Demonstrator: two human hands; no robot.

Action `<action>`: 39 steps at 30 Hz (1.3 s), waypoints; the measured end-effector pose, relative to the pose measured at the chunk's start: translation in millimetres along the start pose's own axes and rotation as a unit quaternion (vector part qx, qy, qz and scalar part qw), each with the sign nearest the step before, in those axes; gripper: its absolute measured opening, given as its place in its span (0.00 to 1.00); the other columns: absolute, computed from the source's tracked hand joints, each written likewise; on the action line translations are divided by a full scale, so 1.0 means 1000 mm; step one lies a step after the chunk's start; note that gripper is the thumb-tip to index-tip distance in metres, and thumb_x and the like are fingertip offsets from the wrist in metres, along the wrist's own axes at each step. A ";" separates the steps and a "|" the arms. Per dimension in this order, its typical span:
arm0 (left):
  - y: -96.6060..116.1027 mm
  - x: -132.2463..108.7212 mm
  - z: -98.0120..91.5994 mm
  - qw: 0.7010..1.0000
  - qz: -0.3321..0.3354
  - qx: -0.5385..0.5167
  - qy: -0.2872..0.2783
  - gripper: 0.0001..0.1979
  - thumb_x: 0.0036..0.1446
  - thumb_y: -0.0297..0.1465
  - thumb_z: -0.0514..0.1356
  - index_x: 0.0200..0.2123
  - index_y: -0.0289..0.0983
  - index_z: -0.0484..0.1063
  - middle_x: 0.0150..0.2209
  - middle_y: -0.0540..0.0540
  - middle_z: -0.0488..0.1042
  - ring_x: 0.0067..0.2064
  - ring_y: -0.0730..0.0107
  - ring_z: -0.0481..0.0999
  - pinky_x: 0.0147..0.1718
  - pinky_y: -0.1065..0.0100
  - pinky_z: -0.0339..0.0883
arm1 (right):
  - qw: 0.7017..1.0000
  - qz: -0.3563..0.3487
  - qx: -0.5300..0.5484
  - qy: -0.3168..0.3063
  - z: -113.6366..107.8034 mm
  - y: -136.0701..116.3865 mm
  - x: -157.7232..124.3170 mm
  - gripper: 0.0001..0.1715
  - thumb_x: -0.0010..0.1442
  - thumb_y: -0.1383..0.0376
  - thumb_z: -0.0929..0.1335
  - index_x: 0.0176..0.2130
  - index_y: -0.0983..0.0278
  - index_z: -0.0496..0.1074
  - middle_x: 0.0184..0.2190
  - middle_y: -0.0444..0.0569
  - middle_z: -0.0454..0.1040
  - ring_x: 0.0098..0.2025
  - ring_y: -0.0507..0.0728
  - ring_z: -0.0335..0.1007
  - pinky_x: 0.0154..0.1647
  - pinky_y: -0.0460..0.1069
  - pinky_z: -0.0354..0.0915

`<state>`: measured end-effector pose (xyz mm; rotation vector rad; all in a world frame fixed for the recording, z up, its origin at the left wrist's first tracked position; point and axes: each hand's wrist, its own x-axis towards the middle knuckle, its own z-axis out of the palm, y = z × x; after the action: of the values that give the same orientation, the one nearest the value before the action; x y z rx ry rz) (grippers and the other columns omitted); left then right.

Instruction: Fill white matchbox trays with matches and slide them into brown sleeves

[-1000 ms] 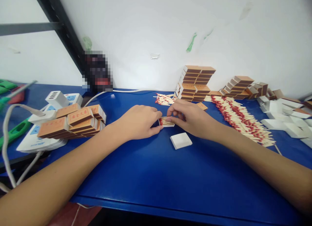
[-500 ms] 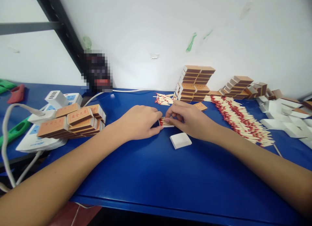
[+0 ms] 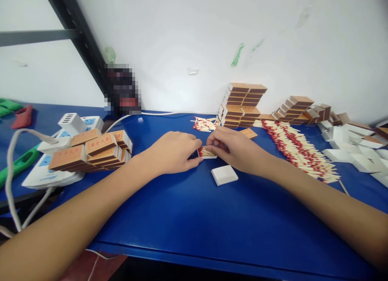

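Note:
A small white matchbox tray filled with red-headed matches lies on the blue table between my hands. My left hand grips its left end, thumb in front and fingers behind. Over the right part of the tray, my right hand is closed in a pinch, its thumb and fingertips at the matches; its other fingers are curled in. Just in front of it lies a white tray, bottom up. Behind my hands is a loose heap of matches, beside a flat orange matchbox cover.
A tall stack of matchboxes stands by the wall. To the right are a long spread of matches, another matchbox stack and piled white trays. On the left, matchboxes rest on a power strip with cables.
My right thumb and fingertips have shifted very slightly over the matches in the tray. The tray and my left hand stay in place.

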<state>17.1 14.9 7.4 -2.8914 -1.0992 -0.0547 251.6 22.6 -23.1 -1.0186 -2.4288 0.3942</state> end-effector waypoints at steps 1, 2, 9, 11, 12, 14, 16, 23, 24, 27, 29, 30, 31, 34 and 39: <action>0.000 0.000 0.000 1.000 -0.002 -0.001 -0.001 0.14 0.70 0.40 0.57 0.43 0.37 0.78 0.41 0.44 0.81 0.39 0.60 0.81 0.31 0.63 0.63 | 1.000 -0.003 0.004 -0.004 0.000 0.000 0.000 0.09 0.72 0.60 0.67 0.38 0.60 0.71 0.35 0.49 0.71 0.37 0.57 0.67 0.36 0.52 0.62; 0.000 0.000 0.000 1.000 -0.004 -0.001 -0.003 0.14 0.70 0.40 0.57 0.43 0.37 0.78 0.42 0.44 0.81 0.40 0.60 0.81 0.32 0.64 0.63 | 1.000 -0.006 0.009 -0.009 0.000 0.000 0.000 0.09 0.72 0.60 0.67 0.38 0.60 0.72 0.35 0.49 0.71 0.36 0.57 0.67 0.36 0.51 0.62; 0.001 0.001 0.000 1.000 -0.003 -0.005 -0.008 0.14 0.70 0.40 0.57 0.43 0.37 0.77 0.42 0.43 0.81 0.40 0.60 0.81 0.33 0.64 0.64 | 0.999 -0.019 0.031 -0.029 -0.001 0.000 0.000 0.11 0.72 0.59 0.67 0.39 0.60 0.74 0.36 0.49 0.71 0.37 0.57 0.68 0.38 0.51 0.64; 0.001 0.000 0.000 1.000 -0.001 -0.002 -0.005 0.14 0.69 0.40 0.58 0.43 0.37 0.77 0.42 0.43 0.81 0.39 0.60 0.81 0.32 0.64 0.63 | 0.998 -0.031 0.037 -0.037 -0.002 0.000 0.001 0.12 0.74 0.59 0.66 0.39 0.60 0.75 0.37 0.50 0.72 0.39 0.58 0.69 0.40 0.52 0.65; 0.001 0.000 0.001 1.000 0.000 0.000 -0.003 0.14 0.69 0.39 0.58 0.44 0.37 0.78 0.41 0.43 0.81 0.39 0.60 0.81 0.32 0.64 0.63 | 0.998 -0.032 0.036 -0.037 -0.003 0.001 0.001 0.12 0.74 0.59 0.65 0.39 0.60 0.75 0.37 0.50 0.72 0.40 0.58 0.69 0.41 0.52 0.65; 0.000 -0.001 0.001 1.000 0.002 0.002 0.003 0.14 0.69 0.39 0.58 0.45 0.36 0.78 0.41 0.44 0.81 0.39 0.60 0.81 0.31 0.63 0.62 | 0.999 -0.020 0.023 -0.016 -0.003 0.005 0.003 0.12 0.74 0.59 0.65 0.40 0.60 0.75 0.35 0.49 0.72 0.38 0.58 0.68 0.40 0.52 0.64; 0.000 -0.001 0.001 1.000 0.002 0.001 0.007 0.15 0.70 0.40 0.57 0.45 0.37 0.79 0.41 0.44 0.81 0.39 0.60 0.81 0.30 0.62 0.61 | 1.000 0.000 -0.012 0.025 -0.003 0.012 0.004 0.12 0.74 0.60 0.64 0.43 0.60 0.76 0.36 0.50 0.72 0.39 0.59 0.69 0.41 0.54 0.65; 0.000 0.000 0.001 1.000 -0.001 0.003 0.005 0.15 0.70 0.40 0.57 0.46 0.38 0.79 0.41 0.44 0.81 0.39 0.60 0.81 0.31 0.63 0.61 | 0.987 -0.006 -0.158 0.032 0.008 0.035 0.006 0.24 0.74 0.60 0.61 0.61 0.60 0.77 0.54 0.62 0.73 0.57 0.71 0.63 0.59 0.67 0.64; 0.000 0.000 0.001 1.000 0.000 0.003 0.005 0.15 0.70 0.41 0.57 0.46 0.38 0.79 0.41 0.44 0.81 0.39 0.60 0.81 0.31 0.63 0.62 | 0.987 -0.005 -0.160 0.032 0.009 0.035 0.006 0.24 0.74 0.60 0.61 0.61 0.60 0.77 0.54 0.62 0.73 0.57 0.71 0.63 0.59 0.67 0.64; 0.000 0.000 0.002 1.000 0.002 0.004 0.008 0.16 0.70 0.41 0.57 0.46 0.37 0.79 0.42 0.44 0.81 0.40 0.59 0.81 0.31 0.63 0.62 | 0.986 -0.002 -0.160 0.039 0.010 0.035 0.007 0.23 0.74 0.60 0.62 0.60 0.60 0.78 0.53 0.62 0.73 0.57 0.71 0.62 0.59 0.68 0.64; 0.000 0.000 0.002 1.000 0.001 0.004 0.007 0.15 0.70 0.41 0.57 0.46 0.37 0.79 0.42 0.44 0.81 0.40 0.60 0.81 0.31 0.63 0.61 | 0.986 -0.001 -0.160 0.041 0.010 0.034 0.007 0.23 0.74 0.60 0.62 0.60 0.61 0.77 0.54 0.62 0.73 0.58 0.71 0.62 0.59 0.68 0.64; 0.000 0.000 0.001 1.000 0.001 0.004 0.005 0.15 0.70 0.41 0.57 0.46 0.37 0.79 0.42 0.44 0.81 0.40 0.60 0.81 0.31 0.63 0.61 | 0.986 0.000 -0.161 0.042 0.010 0.034 0.007 0.23 0.74 0.60 0.62 0.60 0.61 0.77 0.54 0.62 0.72 0.58 0.71 0.62 0.59 0.68 0.64; 0.000 0.000 0.001 1.000 0.000 0.004 0.004 0.15 0.70 0.40 0.56 0.46 0.37 0.79 0.42 0.44 0.81 0.40 0.60 0.81 0.31 0.63 0.61 | 0.986 0.001 -0.160 0.043 0.010 0.034 0.008 0.23 0.74 0.60 0.62 0.60 0.61 0.77 0.55 0.62 0.72 0.58 0.71 0.61 0.58 0.68 0.64; -0.001 0.000 0.001 1.000 0.002 0.002 0.004 0.15 0.70 0.41 0.56 0.46 0.38 0.79 0.42 0.44 0.82 0.40 0.60 0.81 0.31 0.63 0.61 | 0.988 -0.004 -0.142 0.057 0.011 0.035 0.008 0.19 0.74 0.60 0.63 0.55 0.59 0.79 0.52 0.60 0.73 0.57 0.70 0.62 0.57 0.67 0.64; 0.000 0.000 0.002 1.000 0.001 -0.002 0.004 0.15 0.70 0.40 0.57 0.46 0.38 0.79 0.42 0.44 0.82 0.40 0.60 0.81 0.31 0.64 0.62 | 0.991 0.011 -0.093 0.091 0.013 0.039 0.009 0.09 0.70 0.59 0.68 0.40 0.59 0.78 0.44 0.56 0.74 0.50 0.67 0.63 0.54 0.65 0.64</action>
<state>16.7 15.2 5.5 -2.8919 -1.0967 -0.0686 262.3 54.5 -48.3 -1.1092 -2.3233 0.0786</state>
